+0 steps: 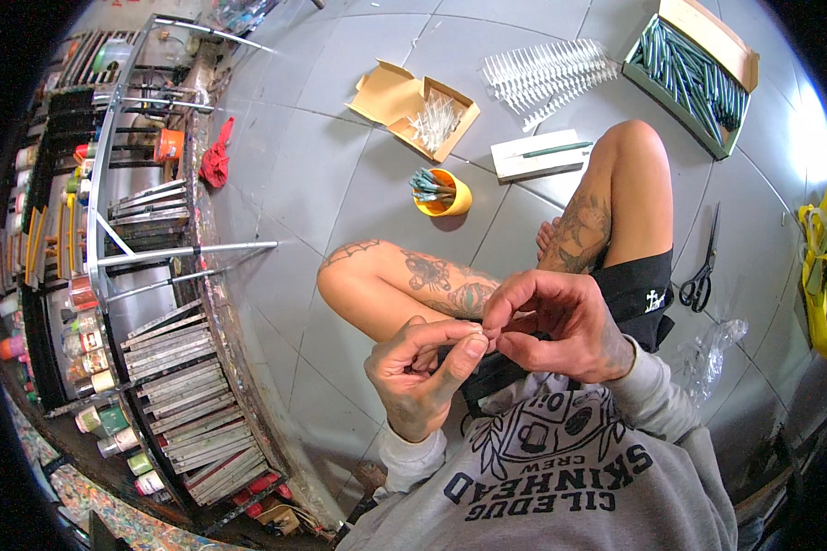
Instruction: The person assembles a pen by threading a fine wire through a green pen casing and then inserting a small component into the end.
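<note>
My left hand (424, 375) and my right hand (562, 323) meet fingertip to fingertip above my lap. Both pinch between thumb and forefinger; a tiny pale piece seems to sit between the tips, too small to make out. Beyond my crossed legs stands a yellow cup (461, 204) holding several grey-blue pen-like pieces. Behind it, an open cardboard box (383, 94) contains thin clear plastic pieces. A dark green pen (568, 149) lies on a small white box (513, 162) near my raised knee.
Rows of clear plastic parts (549, 78) lie on the tiles at the back. A box (668, 119) full of dark green pens stands far right. Black scissors (697, 286), a crumpled clear bag (715, 356) and a yellow packet (820, 275) lie right. Paint-jar shelving (198, 404) runs along the left.
</note>
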Tool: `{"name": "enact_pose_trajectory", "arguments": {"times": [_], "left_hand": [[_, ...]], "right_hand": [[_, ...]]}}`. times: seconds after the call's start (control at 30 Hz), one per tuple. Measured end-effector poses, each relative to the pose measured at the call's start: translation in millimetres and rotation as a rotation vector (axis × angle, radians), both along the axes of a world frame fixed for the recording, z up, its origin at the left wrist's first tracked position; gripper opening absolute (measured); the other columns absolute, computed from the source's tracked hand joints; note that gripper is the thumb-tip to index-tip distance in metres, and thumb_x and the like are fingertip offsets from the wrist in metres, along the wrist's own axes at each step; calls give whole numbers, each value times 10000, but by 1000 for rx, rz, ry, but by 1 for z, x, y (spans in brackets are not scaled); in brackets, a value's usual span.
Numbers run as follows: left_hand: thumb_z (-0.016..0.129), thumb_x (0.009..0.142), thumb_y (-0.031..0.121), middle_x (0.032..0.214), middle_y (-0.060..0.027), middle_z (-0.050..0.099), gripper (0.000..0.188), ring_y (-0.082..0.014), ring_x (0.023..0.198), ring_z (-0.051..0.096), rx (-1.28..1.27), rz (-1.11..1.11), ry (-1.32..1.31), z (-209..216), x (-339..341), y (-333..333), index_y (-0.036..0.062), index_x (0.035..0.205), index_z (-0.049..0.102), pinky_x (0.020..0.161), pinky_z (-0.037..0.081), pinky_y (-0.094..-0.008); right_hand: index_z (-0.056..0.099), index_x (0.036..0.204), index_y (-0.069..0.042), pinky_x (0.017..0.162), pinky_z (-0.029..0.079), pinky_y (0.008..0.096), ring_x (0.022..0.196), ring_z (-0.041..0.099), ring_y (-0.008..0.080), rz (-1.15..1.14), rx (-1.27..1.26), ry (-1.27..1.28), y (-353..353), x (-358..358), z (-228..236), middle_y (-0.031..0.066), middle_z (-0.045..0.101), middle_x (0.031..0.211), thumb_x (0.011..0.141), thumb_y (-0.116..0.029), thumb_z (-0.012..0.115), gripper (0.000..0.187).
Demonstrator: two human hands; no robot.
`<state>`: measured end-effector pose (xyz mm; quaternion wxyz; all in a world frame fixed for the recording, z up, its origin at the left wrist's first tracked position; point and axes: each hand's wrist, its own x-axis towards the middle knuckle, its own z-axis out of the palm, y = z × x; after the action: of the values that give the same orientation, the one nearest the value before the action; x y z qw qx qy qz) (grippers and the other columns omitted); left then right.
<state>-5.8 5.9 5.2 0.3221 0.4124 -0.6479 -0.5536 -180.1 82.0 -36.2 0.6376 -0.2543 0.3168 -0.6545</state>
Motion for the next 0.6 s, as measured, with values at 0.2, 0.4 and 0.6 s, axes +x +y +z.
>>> {"name": "enact_pose_trajectory", "arguments": {"times": [0.2,0.4,0.6], "left_hand": [[846,773,81,664,54,575,159,-4,554,345,-3,20,-14,-2,2,0,38,908,772,506,230,-197],[857,744,84,668,46,593,170,-13,549,389,-87,29,-84,1,0,2,60,892,777,486,252,-203],[871,711,80,675,15,644,196,-50,552,469,-244,-28,-187,5,-1,0,73,885,782,490,338,-213]], "right_hand": [[644,1015,28,807,521,254,897,627,90,-31,-13,76,2,-1,4,37,678,960,916,-24,663,113],[662,929,13,733,531,252,805,626,79,-101,-94,384,-2,-8,6,42,673,877,853,-25,703,93],[660,869,-26,693,540,274,740,663,128,-196,-213,601,-6,-9,2,50,670,812,764,-26,745,134]]}}
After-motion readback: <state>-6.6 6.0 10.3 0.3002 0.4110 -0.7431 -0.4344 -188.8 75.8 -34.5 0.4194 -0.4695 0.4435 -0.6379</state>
